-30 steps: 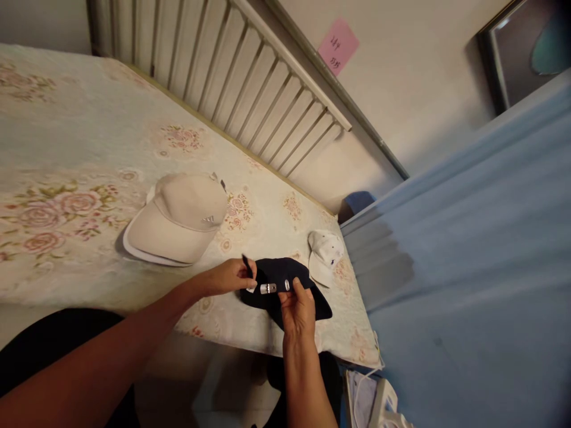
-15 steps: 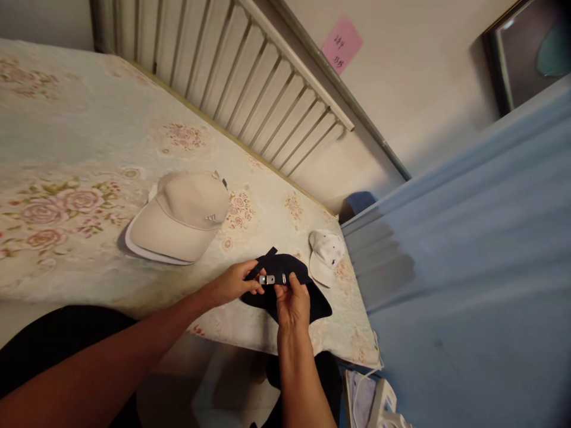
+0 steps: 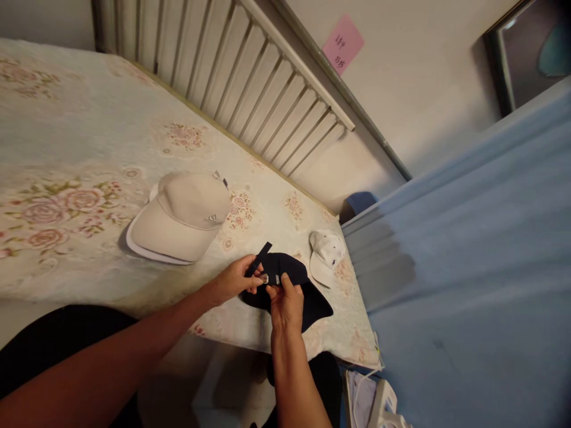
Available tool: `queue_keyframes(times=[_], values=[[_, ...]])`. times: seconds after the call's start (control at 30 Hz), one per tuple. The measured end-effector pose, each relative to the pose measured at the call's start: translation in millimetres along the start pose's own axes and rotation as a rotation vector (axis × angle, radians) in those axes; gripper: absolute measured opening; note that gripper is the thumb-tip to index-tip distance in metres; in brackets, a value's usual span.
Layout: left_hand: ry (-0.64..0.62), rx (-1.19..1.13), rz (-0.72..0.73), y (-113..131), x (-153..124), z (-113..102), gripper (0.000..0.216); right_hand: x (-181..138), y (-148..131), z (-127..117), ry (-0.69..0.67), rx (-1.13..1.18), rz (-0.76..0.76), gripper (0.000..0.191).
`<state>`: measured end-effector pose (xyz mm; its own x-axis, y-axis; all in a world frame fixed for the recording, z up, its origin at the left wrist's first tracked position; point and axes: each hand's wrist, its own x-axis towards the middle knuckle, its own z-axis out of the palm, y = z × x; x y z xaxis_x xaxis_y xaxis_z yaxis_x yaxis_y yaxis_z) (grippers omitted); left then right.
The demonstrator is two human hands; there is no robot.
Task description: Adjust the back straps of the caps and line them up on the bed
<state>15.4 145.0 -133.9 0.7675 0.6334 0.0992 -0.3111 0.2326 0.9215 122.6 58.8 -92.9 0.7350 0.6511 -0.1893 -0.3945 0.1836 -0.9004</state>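
Note:
A black baseball cap (image 3: 289, 265) is held between my two hands near the front edge of the bed, its brim pointing to the right. My left hand (image 3: 238, 277) is closed on the cap's back strap (image 3: 259, 259), whose loose end sticks up past the fingers. A small metal buckle (image 3: 266, 278) shows at the left fingertips. My right hand (image 3: 288, 303) pinches the cap's rear edge, thumb on top, right beside a second small metal piece (image 3: 277, 279) on the strap.
Stacked beige caps (image 3: 187, 208) lie to the left on the flowered bedsheet (image 3: 102, 142). A white cap (image 3: 328, 249) rests at the right, near a blue curtain (image 3: 455, 255). Behind the bed runs a slatted rail (image 3: 250, 83). White objects (image 3: 381, 404) stand low at the right.
My right hand has shifted slightly left, toward my left hand. The metal buckle is now more covered by the fingers, and the loose strap end has tilted more upright.

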Motion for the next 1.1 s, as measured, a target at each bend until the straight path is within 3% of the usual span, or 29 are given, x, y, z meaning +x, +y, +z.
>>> queue_keyframes(times=[0.27, 0.8, 1.1], values=[[-0.057, 0.104, 0.012, 1.2, -0.3, -1.4, 0.019, -0.8, -0.3, -1.7, -0.003, -0.011, 0.015, 0.034], [-0.127, 0.035, 0.006, -2.7, -0.8, -4.0, 0.022, -16.5, 1.9, 1.0, -0.319, -0.099, 0.118, 0.024], [-0.135, 0.033, -0.003, 2.3, -2.5, -1.4, 0.019, -17.7, 3.5, -3.4, -0.28, -0.102, 0.067, 0.024]])
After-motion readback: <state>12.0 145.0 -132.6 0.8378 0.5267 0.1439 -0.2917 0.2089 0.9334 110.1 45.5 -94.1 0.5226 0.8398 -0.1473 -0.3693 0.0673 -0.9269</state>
